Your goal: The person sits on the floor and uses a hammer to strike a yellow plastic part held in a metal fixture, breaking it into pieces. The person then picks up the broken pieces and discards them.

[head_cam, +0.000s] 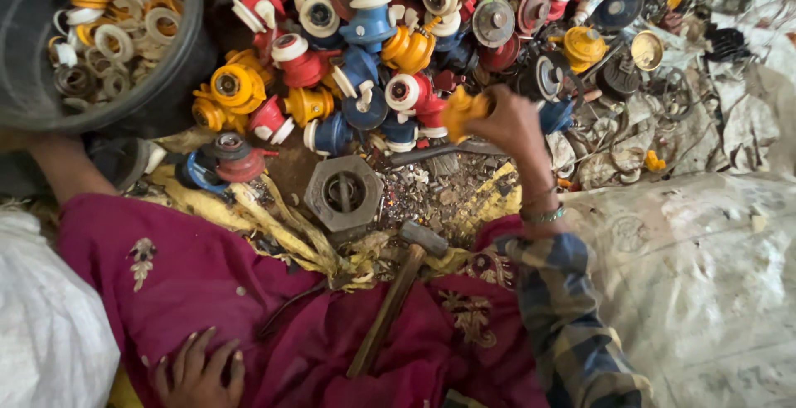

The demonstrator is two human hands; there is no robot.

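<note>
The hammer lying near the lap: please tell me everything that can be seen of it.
The hammer has a long, worn wooden handle and a dull grey metal head. It lies tilted, head up near the hexagonal metal block, handle running down-left across the magenta cloth. No hand touches it: the right hand holds a yellow part above, and the left hand rests on the cloth.

Black tub cut off by top and left edges. Right hand fingers hidden behind yellow plastic part; grip unclear. Left hand clipped at bottom edge. Hammer handle end lost in maroon cloth. Far scrap pile blurred, pieces indistinguishable.
</note>
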